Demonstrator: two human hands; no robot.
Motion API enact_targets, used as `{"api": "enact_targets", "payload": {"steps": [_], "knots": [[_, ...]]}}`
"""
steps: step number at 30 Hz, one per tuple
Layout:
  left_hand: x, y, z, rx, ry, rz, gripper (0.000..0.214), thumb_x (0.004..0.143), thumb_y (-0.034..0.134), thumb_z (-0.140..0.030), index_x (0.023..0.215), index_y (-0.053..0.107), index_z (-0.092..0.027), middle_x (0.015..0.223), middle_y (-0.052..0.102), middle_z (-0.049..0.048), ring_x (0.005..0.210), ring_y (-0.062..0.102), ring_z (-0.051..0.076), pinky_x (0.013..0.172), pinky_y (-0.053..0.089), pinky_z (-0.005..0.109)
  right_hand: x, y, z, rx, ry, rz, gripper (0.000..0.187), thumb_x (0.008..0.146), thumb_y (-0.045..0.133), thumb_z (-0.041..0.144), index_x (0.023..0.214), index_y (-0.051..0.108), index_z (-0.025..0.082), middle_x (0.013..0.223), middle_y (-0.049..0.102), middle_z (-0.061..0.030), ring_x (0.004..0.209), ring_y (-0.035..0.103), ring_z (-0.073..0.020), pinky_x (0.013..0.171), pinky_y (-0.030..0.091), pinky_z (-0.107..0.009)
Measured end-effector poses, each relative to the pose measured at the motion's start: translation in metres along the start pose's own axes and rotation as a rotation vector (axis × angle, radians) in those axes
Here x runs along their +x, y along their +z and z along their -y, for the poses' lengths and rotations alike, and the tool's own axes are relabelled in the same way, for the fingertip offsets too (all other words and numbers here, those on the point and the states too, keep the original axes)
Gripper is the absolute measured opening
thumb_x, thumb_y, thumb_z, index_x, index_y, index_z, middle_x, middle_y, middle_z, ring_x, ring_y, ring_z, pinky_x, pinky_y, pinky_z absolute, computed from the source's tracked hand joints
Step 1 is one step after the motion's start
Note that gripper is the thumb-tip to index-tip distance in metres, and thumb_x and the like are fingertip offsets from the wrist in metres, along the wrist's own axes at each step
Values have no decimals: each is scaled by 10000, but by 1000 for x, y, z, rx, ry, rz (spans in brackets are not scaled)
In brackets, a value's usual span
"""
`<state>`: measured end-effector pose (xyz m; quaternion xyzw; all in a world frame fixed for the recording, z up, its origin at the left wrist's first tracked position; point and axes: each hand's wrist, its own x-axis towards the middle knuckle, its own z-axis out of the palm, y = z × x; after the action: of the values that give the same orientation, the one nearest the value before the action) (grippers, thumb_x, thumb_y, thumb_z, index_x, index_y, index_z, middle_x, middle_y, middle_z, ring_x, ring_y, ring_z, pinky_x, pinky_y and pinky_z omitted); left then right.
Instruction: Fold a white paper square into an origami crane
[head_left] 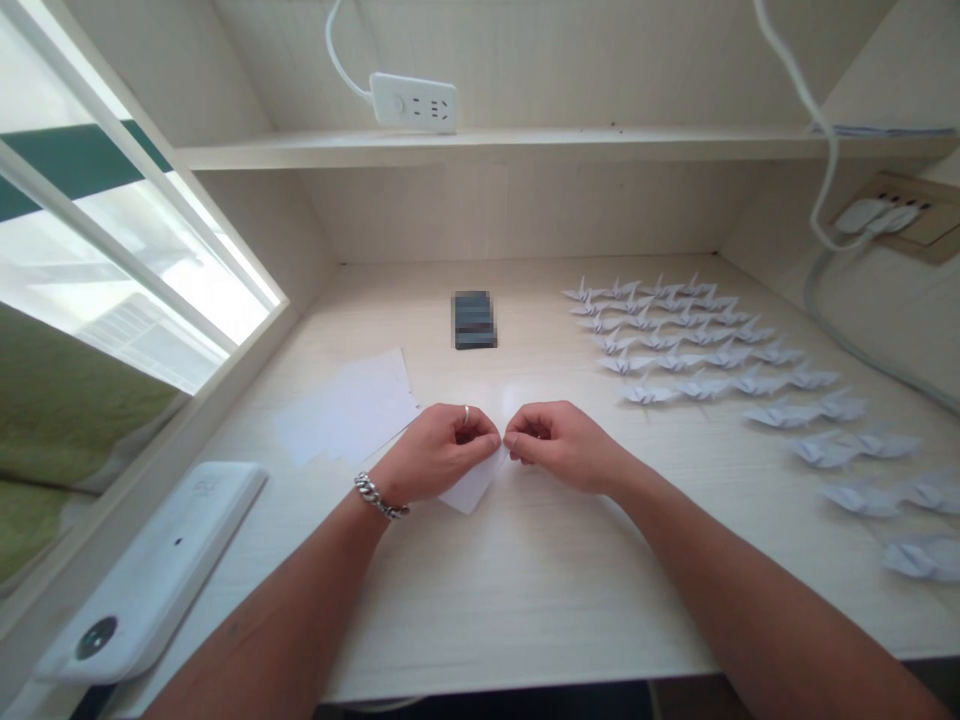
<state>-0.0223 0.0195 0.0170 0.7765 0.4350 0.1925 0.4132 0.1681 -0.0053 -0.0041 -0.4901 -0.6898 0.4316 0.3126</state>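
Both my hands meet over the middle of the desk, pinching a small sheet of white paper (470, 488). My left hand (442, 450), with a ring and a chain bracelet, grips it between thumb and forefinger. Fingertips of my right hand (562, 443) are closed at the paper's right side, close to the left fingertips. Part of the paper is hidden under my left hand. A fanned pile of white paper sheets (352, 400) lies just left of my left hand. To the right, several folded white paper cranes (705, 385) stand in rows.
A dark pixelated object (474, 320) lies behind my hands. At the left edge is a white device (165, 560) with a round dark spot. A power strip (414, 103) rests on the shelf (525, 150); cables hang by the wall socket (907, 215) at right.
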Motion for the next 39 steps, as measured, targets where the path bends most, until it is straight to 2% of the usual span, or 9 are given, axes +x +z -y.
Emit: {"api": "enact_targets", "payload": {"steps": [5,10,13,18,25,28,31,36,39], "knots": [[0,-13,5,-107,-24,49,178,769,557,-275,711,665,-146,619,606,1,564,505,110,532,395,223,2,-14,-4,210,47,-10,118,744,587,241,699,645,149,619,628,-18,576,550,-126,559,417,-251],[0,-26,10,-232,-40,-43,133,736,581,-230,657,639,-140,613,627,18,604,547,128,616,440,254,0,-26,-2,263,66,-59,126,733,596,245,672,637,142,599,610,-16,554,523,-114,549,410,-247],[0,-23,8,-277,-56,-125,167,754,595,-282,688,640,-134,621,628,20,609,544,127,619,440,255,0,-24,-2,249,65,-73,144,737,600,262,671,641,141,605,614,-18,555,525,-113,551,412,-249],[2,-11,6,-212,-99,-21,251,755,609,-382,737,670,-139,609,612,9,549,497,116,508,370,229,3,-16,-5,251,84,-54,172,752,615,298,707,658,137,632,635,-26,564,547,-117,554,432,-250],[2,-14,8,-181,-116,-131,277,744,601,-398,734,680,-132,620,626,26,567,531,132,535,406,244,7,-18,-9,370,168,-270,249,742,671,397,744,635,151,715,658,-41,594,561,-109,553,465,-235],[2,-11,5,-181,-114,-147,281,747,590,-397,723,681,-133,607,628,24,558,531,130,527,401,240,8,-7,-8,460,164,-195,288,747,678,429,861,633,168,765,663,-38,649,597,-121,576,485,-240],[2,-9,2,-176,-109,-138,254,749,587,-368,693,677,-137,587,622,14,551,531,125,533,409,237,9,3,-7,556,170,-128,338,678,749,372,913,628,162,655,623,3,617,596,-122,602,498,-260],[2,-15,4,-211,-75,-131,210,769,586,-286,639,645,-132,577,617,16,566,538,114,576,446,235,9,0,-7,587,153,-215,344,646,770,327,901,631,144,618,608,15,579,566,-107,598,481,-258],[1,-15,8,-259,5,-180,172,762,624,-281,811,678,-125,766,692,63,668,602,133,626,491,250,8,-3,-6,615,178,-227,363,643,770,314,930,622,147,585,593,26,556,550,-107,579,461,-254]]}}
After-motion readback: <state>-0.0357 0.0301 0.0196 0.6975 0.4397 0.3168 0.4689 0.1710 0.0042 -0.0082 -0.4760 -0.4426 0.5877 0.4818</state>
